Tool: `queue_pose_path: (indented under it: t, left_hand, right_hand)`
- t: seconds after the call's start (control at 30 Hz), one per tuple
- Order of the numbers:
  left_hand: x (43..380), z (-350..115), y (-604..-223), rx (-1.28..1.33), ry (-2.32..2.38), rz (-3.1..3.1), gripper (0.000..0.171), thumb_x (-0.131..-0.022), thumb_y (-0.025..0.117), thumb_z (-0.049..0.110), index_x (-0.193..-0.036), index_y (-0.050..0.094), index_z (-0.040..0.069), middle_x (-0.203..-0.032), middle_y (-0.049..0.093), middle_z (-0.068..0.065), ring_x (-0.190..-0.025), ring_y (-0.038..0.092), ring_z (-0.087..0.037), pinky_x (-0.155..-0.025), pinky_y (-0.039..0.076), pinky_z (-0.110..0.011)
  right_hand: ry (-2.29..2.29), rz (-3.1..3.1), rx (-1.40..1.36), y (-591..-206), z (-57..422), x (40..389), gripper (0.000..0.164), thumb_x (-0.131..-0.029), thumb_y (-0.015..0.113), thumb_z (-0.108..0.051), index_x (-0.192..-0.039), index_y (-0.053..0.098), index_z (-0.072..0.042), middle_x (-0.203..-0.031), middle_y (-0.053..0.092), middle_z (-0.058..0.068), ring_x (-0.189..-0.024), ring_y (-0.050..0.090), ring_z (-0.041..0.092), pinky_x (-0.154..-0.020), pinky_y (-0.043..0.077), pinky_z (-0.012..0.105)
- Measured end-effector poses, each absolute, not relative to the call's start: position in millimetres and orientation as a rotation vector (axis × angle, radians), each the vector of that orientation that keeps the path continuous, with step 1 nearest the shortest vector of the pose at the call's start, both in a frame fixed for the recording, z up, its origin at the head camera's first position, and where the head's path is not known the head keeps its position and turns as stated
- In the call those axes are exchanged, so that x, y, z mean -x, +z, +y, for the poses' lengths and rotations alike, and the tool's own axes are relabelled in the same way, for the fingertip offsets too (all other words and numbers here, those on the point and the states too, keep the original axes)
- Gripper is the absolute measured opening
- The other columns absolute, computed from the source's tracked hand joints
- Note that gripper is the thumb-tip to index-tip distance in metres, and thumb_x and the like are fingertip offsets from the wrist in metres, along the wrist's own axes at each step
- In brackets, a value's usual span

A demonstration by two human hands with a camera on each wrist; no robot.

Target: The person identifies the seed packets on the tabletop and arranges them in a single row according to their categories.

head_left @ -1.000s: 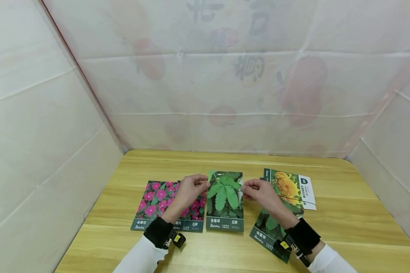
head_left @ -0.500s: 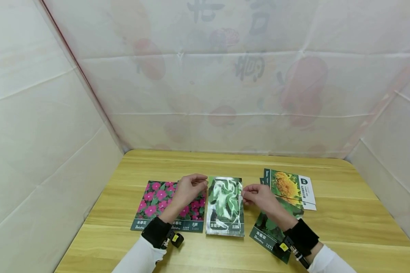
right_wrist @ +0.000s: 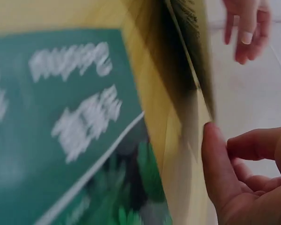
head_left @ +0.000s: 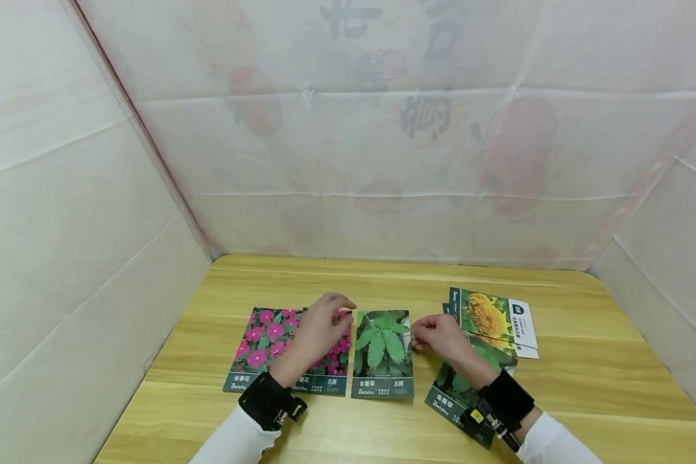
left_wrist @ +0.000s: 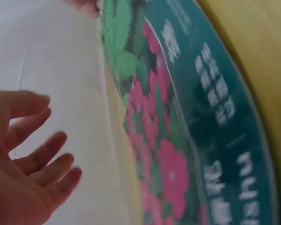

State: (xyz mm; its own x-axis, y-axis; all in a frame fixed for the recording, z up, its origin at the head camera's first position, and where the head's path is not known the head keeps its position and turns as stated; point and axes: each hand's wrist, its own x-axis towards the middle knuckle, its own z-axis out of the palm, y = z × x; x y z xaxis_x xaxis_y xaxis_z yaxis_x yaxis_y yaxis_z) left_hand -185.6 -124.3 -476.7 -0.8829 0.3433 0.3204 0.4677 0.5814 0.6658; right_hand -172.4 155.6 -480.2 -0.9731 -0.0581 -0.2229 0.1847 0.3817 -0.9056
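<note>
A mimosa seed packet (head_left: pixel 383 354) with a green leaf picture is at the middle of the table, its printed face up. My right hand (head_left: pixel 441 336) pinches its right edge between thumb and fingers; the right wrist view shows the packet's underside (right_wrist: pixel 193 51) lifted over a shadow. My left hand (head_left: pixel 321 325) is off the packet's left side, fingers apart and loosely bent, as the left wrist view shows. Below that hand lie pink-flowered seed packets (head_left: pixel 258 341), overlapping side by side and partly hidden by it.
Under my right forearm a second mimosa packet (head_left: pixel 449 399) lies slanted. Behind it are marigold packets (head_left: pixel 487 316) with a white-edged side. The wooden table (head_left: pixel 377 432) is enclosed by pale fabric walls (head_left: pixel 348 161).
My left hand has let go of the mimosa packet's left edge. The packet's far edge has come down toward me; glare crossed its face half a second ago. The right hand stays at its edge.
</note>
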Motion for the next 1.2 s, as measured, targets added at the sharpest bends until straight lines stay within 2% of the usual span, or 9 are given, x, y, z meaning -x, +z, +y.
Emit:
queue_pose_path:
  t: [0.03,0.17,0.3,0.37,0.43,0.53,0.67,0.93,1.2]
  left_hand:
    - [183,-121,-473,0.726,-1.053,-2.673,0.024,-0.098,0.073,0.013,-0.121,0.073,0.006,-0.132,0.063,-0.017,-0.099,0.068,-0.028,-0.078,0.058,-0.043]
    - [178,-108,-469,0.910,-0.710,-2.690,0.027,-0.095,0.079,0.018,-0.119,0.075,0.009,-0.135,0.062,-0.016,-0.113,0.065,-0.029,-0.096,0.056,-0.044]
    - [176,-97,-475,1.098,-0.544,-2.689,0.028,-0.095,0.079,0.026,-0.119,0.077,0.012,-0.130,0.066,-0.012,-0.118,0.064,-0.027,-0.103,0.052,-0.045]
    - [173,-92,-478,1.193,-0.451,-2.714,0.031,-0.096,0.078,0.032,-0.121,0.077,0.015,-0.132,0.066,-0.011,-0.123,0.061,-0.026,-0.108,0.049,-0.047]
    - [170,-88,-480,1.267,-0.369,-2.754,0.034,-0.096,0.076,0.039,-0.124,0.076,0.019,-0.137,0.063,-0.011,-0.130,0.057,-0.027,-0.110,0.047,-0.050]
    - [166,-85,-484,1.320,-0.275,-2.827,0.039,-0.096,0.074,0.047,-0.129,0.074,0.026,-0.145,0.058,-0.010,-0.138,0.051,-0.028,-0.110,0.045,-0.058]
    - [164,-84,-486,1.325,-0.258,-2.885,0.044,-0.094,0.075,0.049,-0.133,0.072,0.030,-0.149,0.054,-0.010,-0.140,0.049,-0.030,-0.108,0.043,-0.064]
    - [167,-87,-485,1.339,-0.289,-2.898,0.044,-0.093,0.079,0.040,-0.135,0.070,0.029,-0.149,0.054,-0.009,-0.141,0.048,-0.029,-0.110,0.043,-0.063]
    - [167,-95,-485,1.349,-0.353,-2.917,0.043,-0.094,0.078,0.035,-0.135,0.071,0.025,-0.151,0.052,-0.009,-0.142,0.047,-0.030,-0.115,0.038,-0.062]
  right_hand:
    - [-1.602,2.455,-0.092,-480,156,171,0.021,-0.103,0.057,0.000,-0.114,0.070,0.012,-0.092,0.073,0.015,-0.083,0.073,0.024,-0.075,0.063,0.036]
    - [-1.389,2.661,0.019,-477,159,165,0.022,-0.105,0.057,-0.004,-0.116,0.072,0.005,-0.097,0.073,0.009,-0.087,0.071,0.020,-0.077,0.060,0.033]
    - [-1.169,2.858,0.107,-473,162,162,0.023,-0.104,0.056,-0.008,-0.116,0.075,-0.001,-0.090,0.071,0.002,-0.071,0.060,0.016,-0.064,0.046,0.031]
    - [-1.094,2.930,0.142,-471,164,160,0.025,-0.104,0.055,-0.009,-0.117,0.075,-0.002,-0.086,0.068,0.000,-0.064,0.052,0.016,-0.061,0.038,0.031]
    - [-1.054,2.977,0.170,-471,166,159,0.026,-0.105,0.053,-0.010,-0.117,0.075,-0.002,-0.084,0.066,-0.002,-0.061,0.048,0.015,-0.061,0.035,0.031]
    - [-1.039,3.016,0.192,-470,168,157,0.027,-0.107,0.052,-0.013,-0.117,0.075,-0.004,-0.082,0.065,-0.004,-0.060,0.047,0.014,-0.059,0.034,0.029]
    - [-1.057,3.015,0.177,-470,172,155,0.027,-0.108,0.051,-0.015,-0.118,0.075,-0.005,-0.086,0.066,-0.003,-0.062,0.050,0.015,-0.058,0.036,0.029]
    - [-1.073,3.007,0.138,-468,176,155,0.028,-0.108,0.052,-0.016,-0.120,0.073,-0.003,-0.096,0.069,0.001,-0.073,0.056,0.014,-0.067,0.044,0.032]
    - [-1.068,2.991,0.127,-467,179,154,0.027,-0.107,0.053,-0.016,-0.121,0.073,-0.003,-0.097,0.069,0.002,-0.074,0.055,0.014,-0.068,0.044,0.032]
